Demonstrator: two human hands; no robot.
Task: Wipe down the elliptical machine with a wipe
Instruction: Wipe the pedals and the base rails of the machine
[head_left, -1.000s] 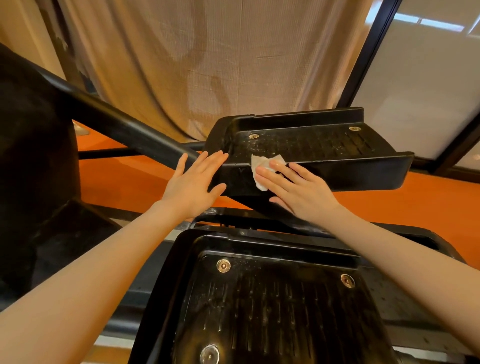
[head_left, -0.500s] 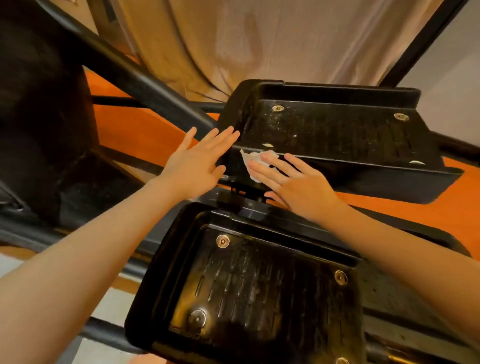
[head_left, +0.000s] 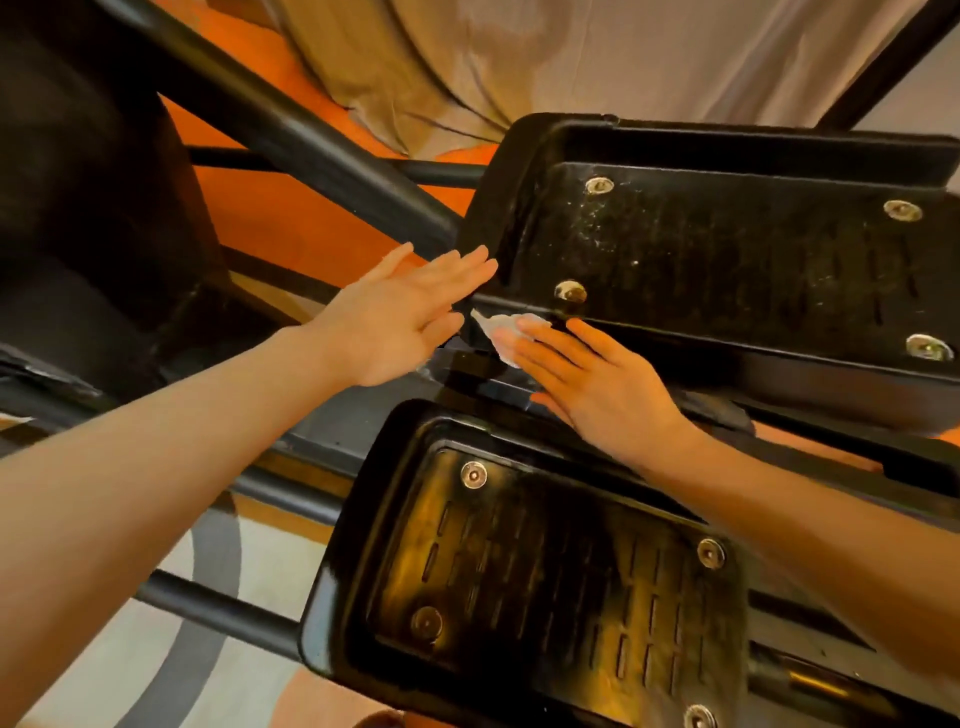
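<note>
Straight fingers of the right hand press a white wipe against the far foot pedal's near rim, the left hand flat beside it, while the speckled tread looks unwiped.

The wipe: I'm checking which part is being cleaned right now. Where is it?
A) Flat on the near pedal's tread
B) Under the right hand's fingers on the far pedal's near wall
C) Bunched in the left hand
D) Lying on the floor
B: the wipe sits pressed under the right hand against the far pedal's near wall, while the left hand lies flat beside it, holding nothing.
</note>
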